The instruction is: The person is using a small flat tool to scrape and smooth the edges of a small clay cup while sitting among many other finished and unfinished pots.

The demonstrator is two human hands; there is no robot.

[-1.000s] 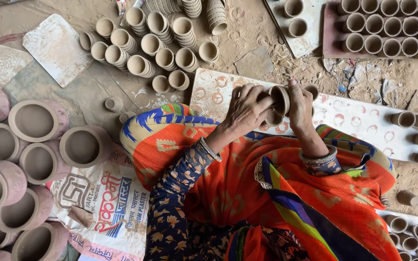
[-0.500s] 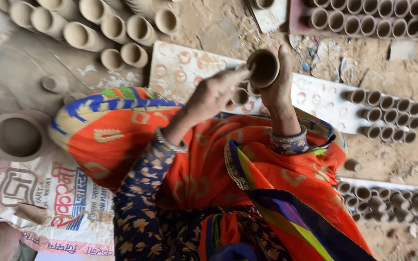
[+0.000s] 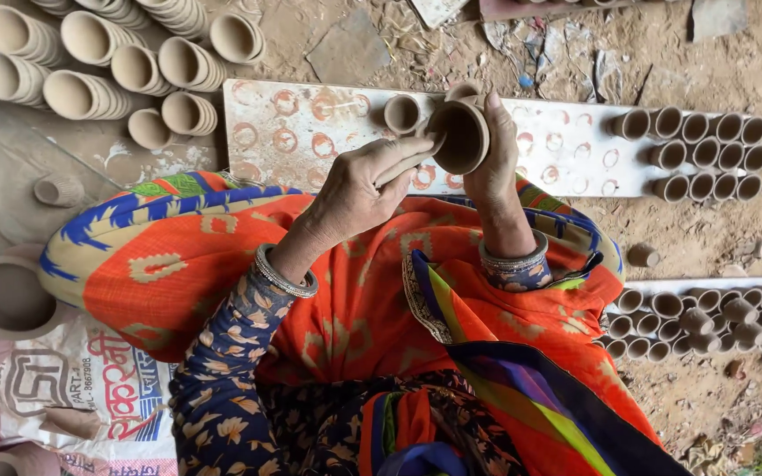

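Observation:
A small brown clay cup (image 3: 460, 137) is held up over my lap, its mouth turned toward me. My right hand (image 3: 497, 172) cups it from the right side and behind. My left hand (image 3: 359, 189) reaches in from the left, its fingertips pinched on the cup's rim. Both wrists wear metal bangles. Under my hands lies a white board (image 3: 310, 132) marked with round clay rings, and one more small cup (image 3: 401, 113) stands on it just left of the held cup.
Rows of small cups (image 3: 707, 150) fill the board's right end. A second board with cups (image 3: 716, 317) lies lower right. Stacked cups (image 3: 90, 53) sit upper left, large clay pots (image 3: 2, 295) and a printed sack (image 3: 72, 397) at left. The ground is dirt.
The cup has come up off the board and now sits higher between my hands. The view has shifted closer and to the right, so the stacks and pots sit farther left.

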